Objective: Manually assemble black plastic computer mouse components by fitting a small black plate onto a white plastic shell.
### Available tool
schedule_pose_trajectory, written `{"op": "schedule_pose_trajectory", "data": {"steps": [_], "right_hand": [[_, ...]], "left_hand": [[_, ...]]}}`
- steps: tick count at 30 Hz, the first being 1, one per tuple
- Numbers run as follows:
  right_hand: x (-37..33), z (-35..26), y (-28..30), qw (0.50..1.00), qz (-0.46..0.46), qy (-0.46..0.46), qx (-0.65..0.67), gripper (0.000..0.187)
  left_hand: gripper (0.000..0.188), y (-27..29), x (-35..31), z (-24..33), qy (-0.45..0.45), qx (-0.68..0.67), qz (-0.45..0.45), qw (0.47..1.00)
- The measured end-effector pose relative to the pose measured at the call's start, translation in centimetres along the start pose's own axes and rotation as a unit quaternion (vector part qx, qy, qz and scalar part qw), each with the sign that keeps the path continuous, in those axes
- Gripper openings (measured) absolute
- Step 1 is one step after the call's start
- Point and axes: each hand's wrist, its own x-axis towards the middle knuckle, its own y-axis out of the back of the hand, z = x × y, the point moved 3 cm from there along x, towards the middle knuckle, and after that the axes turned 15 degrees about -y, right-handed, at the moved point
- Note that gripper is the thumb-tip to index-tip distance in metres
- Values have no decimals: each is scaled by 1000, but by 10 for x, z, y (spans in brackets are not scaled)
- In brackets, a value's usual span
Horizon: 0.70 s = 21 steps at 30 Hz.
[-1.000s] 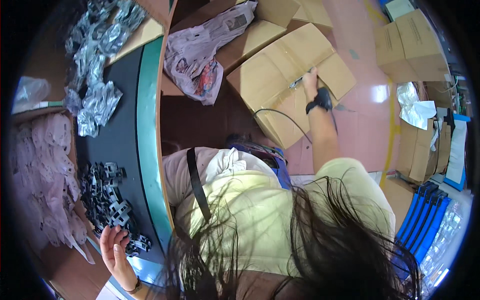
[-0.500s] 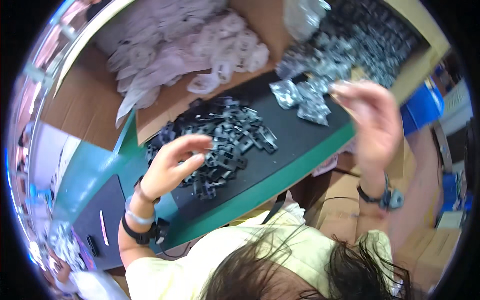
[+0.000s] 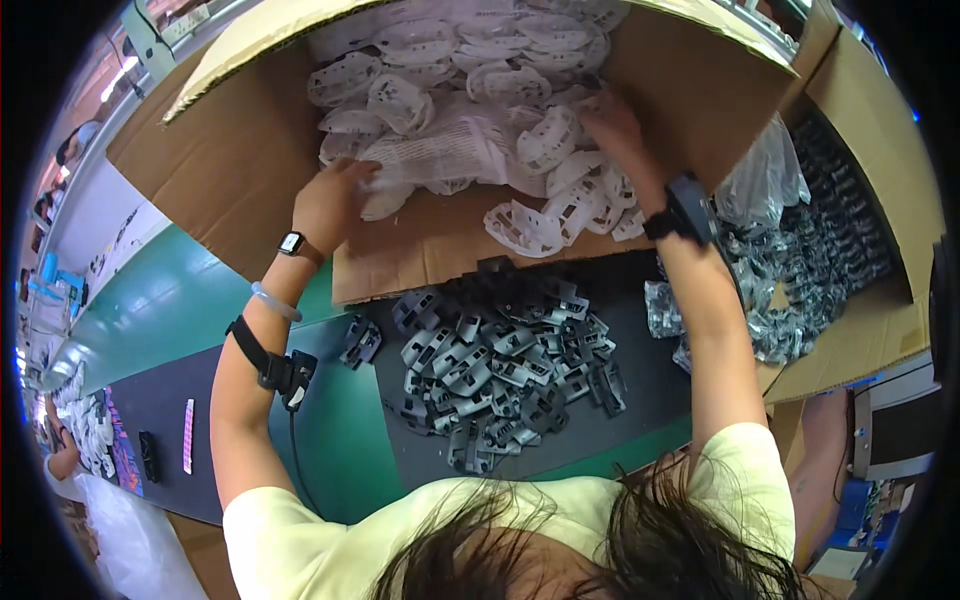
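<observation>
Inside a large cardboard box (image 3: 430, 262) lie many white perforated plastic parts (image 3: 524, 228), with a thin translucent white sheet (image 3: 440, 160) over some of them. My left hand (image 3: 332, 205) is at the box's near left, its fingers closed at the sheet's left edge. Deeper in, at the box's right side, my right hand (image 3: 612, 125) has its fingers bent among the white parts. What its fingertips hold is hidden. In front of the box, a heap of grey and black plastic parts (image 3: 500, 370) lies on a black mat (image 3: 640, 440) between my forearms.
To the right stands another open carton (image 3: 885, 320) with dark parts and clear plastic bags (image 3: 765, 185). At left, a pink-and-white strip (image 3: 189, 436) and a black object (image 3: 149, 456) lie on a dark mat. A wired device (image 3: 290, 378) is strapped to my left forearm.
Both hands have moved forward into the box of white parts; they were raised over the grey parts and near the clear bags. My view has turned toward the box.
</observation>
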Motion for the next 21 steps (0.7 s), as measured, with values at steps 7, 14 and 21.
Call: {"op": "schedule_pose_trajectory", "data": {"steps": [7,14,21], "right_hand": [[-69,-22,6,974,117,188,44,67],[-98,-144,1,972,18,216,-87,62],[-74,-165,75,963,61,261,-20,64]], "left_hand": [[27,28,25,13,45,-3,193,980],[30,82,94,57,-60,-108,293,948],[29,109,82,78,-47,-317,250,914]]}}
